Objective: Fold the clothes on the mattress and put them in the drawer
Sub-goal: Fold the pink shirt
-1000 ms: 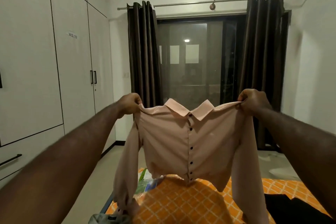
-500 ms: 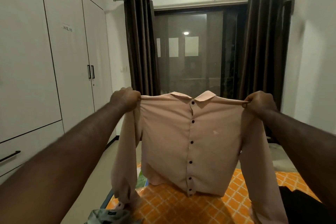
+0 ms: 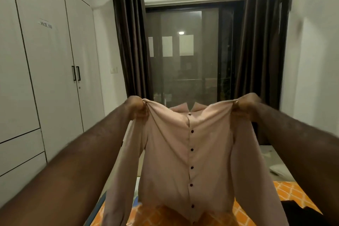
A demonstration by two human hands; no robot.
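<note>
A pale pink shirt (image 3: 168, 152) with a row of dark buttons (image 3: 192, 131) fills the centre of the frame. Along the bottom, a mattress (image 3: 286, 191) shows orange with a white lattice pattern, and a black garment (image 3: 300, 213) lies at lower right. Dark brown curtains (image 3: 131, 42) flank the upper centre; a white wardrobe (image 3: 51, 79) with black handles (image 3: 76, 73) stands at left.
</note>
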